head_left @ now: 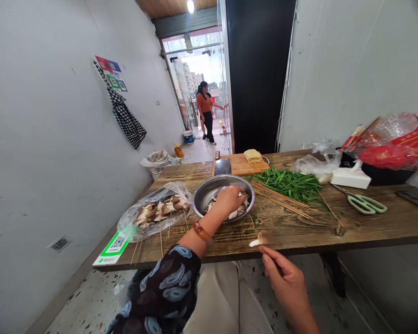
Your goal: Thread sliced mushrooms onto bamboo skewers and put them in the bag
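Observation:
My left hand [231,198] reaches down into a round metal bowl [199,197] of torn mushroom pieces [236,212]. Its fingers are curled among the pieces, and the fingertips are hidden, so what they hold cannot be made out. Over the table's front edge, my right hand [285,276] pinches a thin wooden skewer [253,223]. One pale mushroom piece [256,242] sits on that skewer just above my fingers. To the left of the bowl, several mushroom skewers [162,209] lie on a clear plastic bag [128,215], their sticks pointing towards me.
Bare skewers [282,198] lie beside green leafy stalks [289,183]. Behind the bowl are a cleaver [223,167] and a cutting board [237,163] with stacked yellowish sheets [252,156]. Green-handled scissors [365,204] and a tissue pack [350,177] lie right. A person [205,111] stands by the doorway.

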`<action>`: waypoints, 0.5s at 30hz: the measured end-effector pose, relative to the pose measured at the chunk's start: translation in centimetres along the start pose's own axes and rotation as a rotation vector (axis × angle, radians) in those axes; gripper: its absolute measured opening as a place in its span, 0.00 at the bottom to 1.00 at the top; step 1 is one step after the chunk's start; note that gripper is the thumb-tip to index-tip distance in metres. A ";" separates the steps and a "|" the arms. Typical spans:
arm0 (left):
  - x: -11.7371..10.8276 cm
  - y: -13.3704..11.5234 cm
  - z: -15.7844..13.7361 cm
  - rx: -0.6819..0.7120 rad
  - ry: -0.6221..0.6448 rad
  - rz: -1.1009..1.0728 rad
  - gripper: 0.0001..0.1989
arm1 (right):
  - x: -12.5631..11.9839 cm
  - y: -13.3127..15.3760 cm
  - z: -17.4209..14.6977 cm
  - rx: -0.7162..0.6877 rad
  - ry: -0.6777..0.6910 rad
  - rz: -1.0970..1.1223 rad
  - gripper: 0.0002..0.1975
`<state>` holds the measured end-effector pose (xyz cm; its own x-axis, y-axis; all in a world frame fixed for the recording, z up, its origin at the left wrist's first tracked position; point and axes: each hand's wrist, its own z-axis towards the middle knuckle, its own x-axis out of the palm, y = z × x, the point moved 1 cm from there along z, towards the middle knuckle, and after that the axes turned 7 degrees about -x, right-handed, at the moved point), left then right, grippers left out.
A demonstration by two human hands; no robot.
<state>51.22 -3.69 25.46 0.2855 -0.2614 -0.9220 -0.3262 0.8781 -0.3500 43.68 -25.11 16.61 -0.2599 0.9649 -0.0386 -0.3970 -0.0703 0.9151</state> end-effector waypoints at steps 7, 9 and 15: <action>1.9 0.7 1.9 -0.054 0.033 -0.062 0.06 | -0.6 -0.7 0.1 0.034 0.010 0.008 0.13; 1.9 0.9 2.2 -0.058 0.044 -0.123 0.06 | -0.7 -0.8 0.1 0.042 0.011 0.017 0.13; 0.8 1.8 2.3 -0.094 0.039 -0.417 0.09 | -0.9 -0.8 0.1 0.058 -0.008 -0.002 0.14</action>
<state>52.99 -1.40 24.47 0.3765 -0.6026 -0.7037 -0.2714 0.6545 -0.7057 44.36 -25.92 16.00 -0.2523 0.9669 -0.0379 -0.3460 -0.0535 0.9367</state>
